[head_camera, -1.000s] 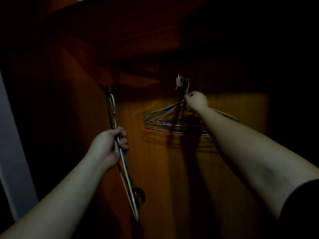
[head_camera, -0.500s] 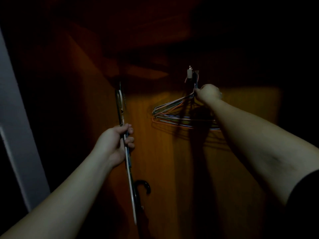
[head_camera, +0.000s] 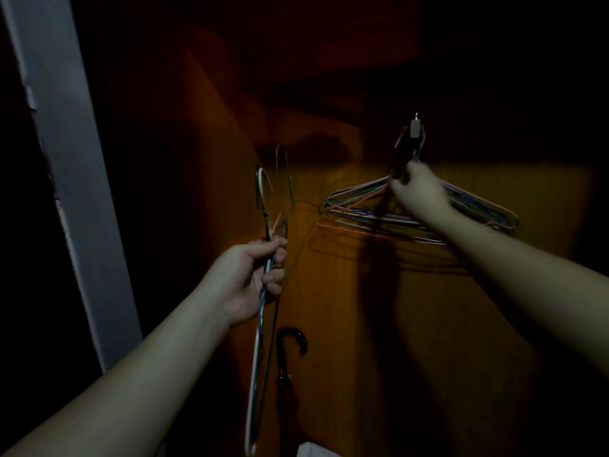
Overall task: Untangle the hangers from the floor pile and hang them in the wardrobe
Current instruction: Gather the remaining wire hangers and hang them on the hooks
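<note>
Hanging step, mid-way. Wall hook (head_camera: 416,128): landmark. Hung hangers (head_camera: 379,212): directly below hook, right hand (head_camera: 416,189) pinching their necks. Spare hangers (head_camera: 265,258): well left of hook, left hand (head_camera: 250,282) curled round them. Next, likely: pass one across and seat it on the hook.

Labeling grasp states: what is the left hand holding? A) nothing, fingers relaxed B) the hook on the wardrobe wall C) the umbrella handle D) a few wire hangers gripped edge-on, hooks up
D: the left hand has its fingers curled round a few wire hangers seen edge-on, hooks pointing up, while the right hand is at the bunch of hangers under the wall hook.
</note>
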Demonstrator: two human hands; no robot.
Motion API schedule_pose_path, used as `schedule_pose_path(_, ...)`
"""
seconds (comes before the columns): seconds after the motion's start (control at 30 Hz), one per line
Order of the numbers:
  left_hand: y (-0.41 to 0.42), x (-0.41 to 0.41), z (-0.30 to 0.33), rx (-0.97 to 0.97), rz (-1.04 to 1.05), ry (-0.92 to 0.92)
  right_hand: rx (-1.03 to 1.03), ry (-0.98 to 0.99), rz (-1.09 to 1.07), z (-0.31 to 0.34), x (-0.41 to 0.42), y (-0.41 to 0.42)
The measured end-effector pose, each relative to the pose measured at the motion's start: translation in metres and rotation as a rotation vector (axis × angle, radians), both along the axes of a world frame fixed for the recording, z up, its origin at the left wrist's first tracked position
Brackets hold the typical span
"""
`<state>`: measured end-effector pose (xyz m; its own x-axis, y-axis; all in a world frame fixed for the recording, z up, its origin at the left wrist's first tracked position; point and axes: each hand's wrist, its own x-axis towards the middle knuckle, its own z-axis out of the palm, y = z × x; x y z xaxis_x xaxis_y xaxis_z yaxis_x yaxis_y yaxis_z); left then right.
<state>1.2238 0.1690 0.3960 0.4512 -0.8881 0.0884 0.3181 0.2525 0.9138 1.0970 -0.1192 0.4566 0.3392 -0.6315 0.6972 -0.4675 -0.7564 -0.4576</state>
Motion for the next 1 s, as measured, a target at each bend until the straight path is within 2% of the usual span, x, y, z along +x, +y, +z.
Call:
schedule_pose_path(0.1,0.010,0.003,-0.005,0.009,-0.025,0.013,-0.096,0.157,0.200,-0.018,0.011,0.050)
schedule_pose_path(0.23,0.021,0.008,-0.010,0.024,-0.052,0.009,-0.085,0.202,0.405,-0.021,0.020,0.086)
schedule_pose_path(0.4,0.033,0.012,-0.018,0.058,-0.068,0.022,-0.012,0.340,0.505,-0.030,0.034,0.101)
schedule_pose_path(0.57,0.039,0.013,-0.021,0.098,-0.126,0.067,0.088,0.299,0.588,-0.042,0.052,0.112)
schedule_pose_path(0.67,0.040,0.016,-0.020,0.118,-0.128,0.040,0.107,0.271,0.592,-0.044,0.054,0.115)
schedule_pose_path(0.83,0.035,0.022,-0.022,0.241,-0.002,-0.139,0.091,0.289,0.548,-0.048,0.042,0.106)
schedule_pose_path(1.0,0.023,0.027,-0.023,0.325,0.030,-0.057,0.146,0.242,0.448,-0.045,0.007,0.080)
